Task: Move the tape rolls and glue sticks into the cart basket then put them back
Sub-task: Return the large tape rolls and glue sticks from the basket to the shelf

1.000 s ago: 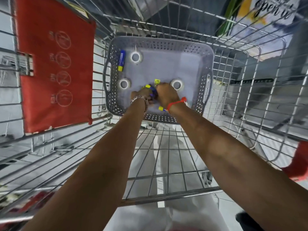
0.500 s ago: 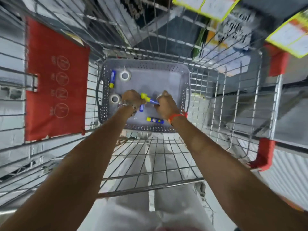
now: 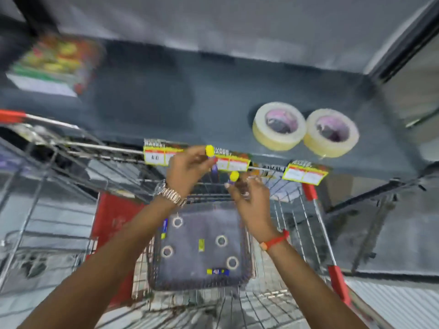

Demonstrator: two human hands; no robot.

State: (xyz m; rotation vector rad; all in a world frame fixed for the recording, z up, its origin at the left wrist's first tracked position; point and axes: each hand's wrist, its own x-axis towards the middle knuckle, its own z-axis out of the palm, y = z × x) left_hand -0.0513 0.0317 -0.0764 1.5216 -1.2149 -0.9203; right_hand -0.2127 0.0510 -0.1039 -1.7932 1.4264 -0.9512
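My left hand (image 3: pixel 187 168) holds a yellow-capped glue stick (image 3: pixel 210 151) up at the shelf's front edge. My right hand (image 3: pixel 249 195) grips a second yellow-capped glue stick (image 3: pixel 234 177) just below and to the right of it. Far beneath them the grey plastic basket (image 3: pixel 244 276) sits in the wire cart. In it lie several small tape rolls (image 3: pixel 221 241), a blue glue stick (image 3: pixel 164 227) along the left wall, another (image 3: pixel 217 271) near the front, and a small yellow piece (image 3: pixel 201 245). Two large tape rolls (image 3: pixel 279 125) stand on the dark shelf (image 3: pixel 166 96).
Price tags (image 3: pixel 305 173) hang along the shelf's front lip. A colourful package (image 3: pixel 57 65) lies on the shelf's far left. The cart's red flap (image 3: pixel 111 222) stands left of the basket, and red corner caps (image 3: pixel 338 283) mark the cart's right rim.
Both hands rose out of the basket, each with a glue stick, up to the shelf edge. The view tilted up and the shelf with the large tape rolls came into sight.
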